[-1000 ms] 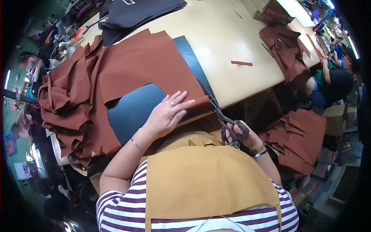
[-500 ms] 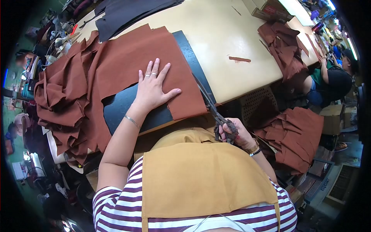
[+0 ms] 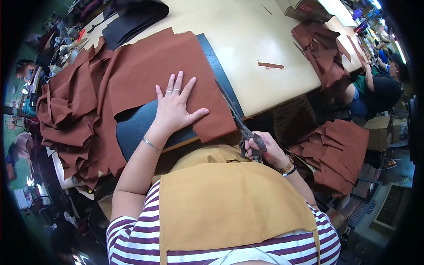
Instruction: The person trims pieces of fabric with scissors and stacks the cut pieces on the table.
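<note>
My left hand point(image 3: 176, 106) lies flat with fingers spread on a sheet of reddish-brown fabric point(image 3: 150, 57), two rings on its fingers. The fabric rests over a dark board point(image 3: 139, 126), which shows below and along the right side. Gripped in my right hand point(image 3: 267, 150) are large scissors point(image 3: 238, 117), their handles wrapped in dark material. The long blades lie along the right edge of the fabric, pointing away from me. To the left, the same fabric is bunched in a crumpled heap point(image 3: 70, 106).
The cream table point(image 3: 247, 26) carries a black cloth point(image 3: 132, 22), a fabric strip point(image 3: 270, 66) and a cardboard box point(image 3: 304, 9). Brown fabric lies piled at the right corner point(image 3: 320, 48) and below it point(image 3: 331, 157). Another person point(image 3: 380, 88) sits at far right.
The black cloth's right end has drawn back leftward and now curls over. My right hand and the scissors have shifted slightly left and up; my left hand stays on the fabric.
</note>
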Demonstrator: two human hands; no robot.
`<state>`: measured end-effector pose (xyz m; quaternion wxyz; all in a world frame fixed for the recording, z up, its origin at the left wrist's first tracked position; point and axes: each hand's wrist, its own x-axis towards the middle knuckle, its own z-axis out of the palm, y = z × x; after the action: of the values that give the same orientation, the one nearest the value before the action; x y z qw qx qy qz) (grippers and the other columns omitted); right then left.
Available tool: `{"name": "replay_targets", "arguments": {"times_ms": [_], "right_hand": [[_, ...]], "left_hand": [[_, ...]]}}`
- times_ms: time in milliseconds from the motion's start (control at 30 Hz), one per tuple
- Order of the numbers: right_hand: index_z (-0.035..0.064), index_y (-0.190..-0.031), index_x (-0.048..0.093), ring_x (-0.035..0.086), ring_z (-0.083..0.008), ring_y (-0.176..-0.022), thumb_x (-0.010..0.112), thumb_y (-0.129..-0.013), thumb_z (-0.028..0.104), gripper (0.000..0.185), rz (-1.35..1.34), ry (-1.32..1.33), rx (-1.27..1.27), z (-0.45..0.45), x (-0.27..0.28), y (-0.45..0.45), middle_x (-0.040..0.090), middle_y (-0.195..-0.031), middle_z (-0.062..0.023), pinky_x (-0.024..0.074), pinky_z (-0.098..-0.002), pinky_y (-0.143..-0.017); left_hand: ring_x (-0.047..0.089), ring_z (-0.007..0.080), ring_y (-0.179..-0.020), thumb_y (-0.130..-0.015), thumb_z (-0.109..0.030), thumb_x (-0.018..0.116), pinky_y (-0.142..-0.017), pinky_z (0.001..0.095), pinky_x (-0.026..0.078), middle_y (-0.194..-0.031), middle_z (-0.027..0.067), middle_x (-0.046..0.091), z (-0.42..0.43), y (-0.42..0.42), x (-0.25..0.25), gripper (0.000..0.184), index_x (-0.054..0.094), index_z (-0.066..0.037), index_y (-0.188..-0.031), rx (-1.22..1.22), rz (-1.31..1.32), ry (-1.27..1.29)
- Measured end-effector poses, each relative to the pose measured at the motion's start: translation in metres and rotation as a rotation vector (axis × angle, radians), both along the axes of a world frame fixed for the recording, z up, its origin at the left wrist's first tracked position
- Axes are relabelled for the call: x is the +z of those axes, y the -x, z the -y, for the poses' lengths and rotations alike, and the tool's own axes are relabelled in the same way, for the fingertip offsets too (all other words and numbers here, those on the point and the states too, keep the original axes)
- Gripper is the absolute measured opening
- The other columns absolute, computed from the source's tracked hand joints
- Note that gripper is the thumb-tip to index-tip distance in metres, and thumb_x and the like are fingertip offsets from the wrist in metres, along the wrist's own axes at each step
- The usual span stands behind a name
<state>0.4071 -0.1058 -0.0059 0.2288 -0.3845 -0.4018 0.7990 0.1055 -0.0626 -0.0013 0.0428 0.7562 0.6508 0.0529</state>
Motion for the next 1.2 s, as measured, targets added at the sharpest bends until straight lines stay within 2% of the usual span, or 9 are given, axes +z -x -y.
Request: {"name": "replay_targets", "arguments": {"times_ms": [200, 333, 433, 533, 700, 833, 867, 1200], "right_hand": [[0.0029, -0.084, 0.058, 0.059, -0.0085, -0.063, 0.065, -0.089, 0.022, 0.022, 0.036, -0.017, 0.013, 0.005, 0.000, -0.007, 0.060, -0.074, -0.0015, 0.0504, -0.0237, -0.057], [0.0035, -0.084, 0.058, 0.059, -0.0074, -0.065, 0.064, -0.090, 0.023, 0.021, 0.007, 0.002, -0.007, 0.000, 0.003, 0.003, 0.060, -0.075, -0.0010, 0.0504, -0.0232, -0.057], [0.0036, -0.082, 0.057, 0.057, -0.0079, -0.057, 0.064, -0.090, 0.030, 0.029, 0.052, -0.021, -0.079, 0.001, 0.004, 0.010, 0.058, -0.065, -0.0017, 0.0460, -0.0211, -0.055], [0.0043, -0.084, 0.059, 0.058, -0.0072, -0.058, 0.065, -0.090, 0.024, 0.022, 0.083, -0.013, -0.014, 0.004, -0.003, -0.003, 0.061, -0.068, -0.0007, 0.0473, -0.0208, -0.054], [0.0045, -0.085, 0.059, 0.058, -0.0075, -0.057, 0.065, -0.090, 0.026, 0.022, 0.071, -0.017, -0.044, 0.007, 0.000, -0.004, 0.061, -0.066, -0.0011, 0.0460, -0.0200, -0.053], [0.0044, -0.084, 0.059, 0.059, -0.0083, -0.058, 0.063, -0.092, 0.028, 0.026, -0.017, -0.019, -0.072, -0.001, 0.002, 0.012, 0.060, -0.068, -0.0010, 0.0468, -0.0211, -0.054], [0.0043, -0.083, 0.058, 0.059, -0.0085, -0.059, 0.063, -0.092, 0.029, 0.026, -0.007, -0.033, -0.068, -0.004, 0.002, 0.014, 0.060, -0.069, -0.0009, 0.0474, -0.0216, -0.055], [0.0034, -0.086, 0.059, 0.058, -0.0078, -0.057, 0.063, -0.091, 0.027, 0.025, 0.079, -0.039, -0.047, 0.003, 0.002, 0.005, 0.060, -0.069, -0.0012, 0.0474, -0.0213, -0.054]], "left_hand": [[0.015, 0.0351, -0.143, -0.074, -0.072, 0.056, -0.106, 0.0685, 0.010, -0.154, 0.0168, 0.018, 0.003, -0.001, 0.000, 0.094, 0.030, -0.020, -0.147, 0.010, -0.024, 0.005], [0.014, 0.0353, -0.143, -0.073, -0.073, 0.056, -0.106, 0.0684, 0.010, -0.154, 0.0173, 0.019, 0.010, -0.008, 0.001, 0.094, 0.031, -0.020, -0.147, -0.026, -0.009, 0.008], [0.014, 0.0354, -0.143, -0.073, -0.073, 0.057, -0.106, 0.0683, 0.010, -0.154, 0.0177, 0.019, 0.012, -0.010, 0.002, 0.094, 0.032, -0.020, -0.146, -0.031, -0.003, 0.014], [0.014, 0.0358, -0.143, -0.073, -0.072, 0.057, -0.106, 0.0679, 0.010, -0.154, 0.0180, 0.019, 0.011, -0.009, 0.004, 0.093, 0.032, -0.020, -0.146, -0.028, 0.018, 0.023], [0.013, 0.0369, -0.143, -0.073, -0.072, 0.057, -0.107, 0.0671, 0.011, -0.154, 0.0187, 0.018, -0.011, 0.005, -0.002, 0.093, 0.033, -0.020, -0.146, 0.021, 0.027, -0.083], [0.012, 0.0368, -0.143, -0.073, -0.072, 0.058, -0.107, 0.0667, 0.013, -0.154, 0.0187, 0.018, -0.017, 0.007, 0.006, 0.093, 0.032, -0.020, -0.146, 0.057, 0.020, 0.034], [0.012, 0.0390, -0.143, -0.073, -0.075, 0.054, -0.105, 0.0689, 0.014, -0.153, 0.0213, 0.018, -0.015, 0.006, 0.004, 0.095, 0.032, -0.018, -0.146, 0.031, 0.019, 0.026], [0.011, 0.0386, -0.143, -0.073, -0.075, 0.055, -0.105, 0.0694, 0.013, -0.153, 0.0211, 0.017, -0.005, 0.001, 0.000, 0.096, 0.031, -0.018, -0.147, 0.029, 0.015, 0.005]]}}
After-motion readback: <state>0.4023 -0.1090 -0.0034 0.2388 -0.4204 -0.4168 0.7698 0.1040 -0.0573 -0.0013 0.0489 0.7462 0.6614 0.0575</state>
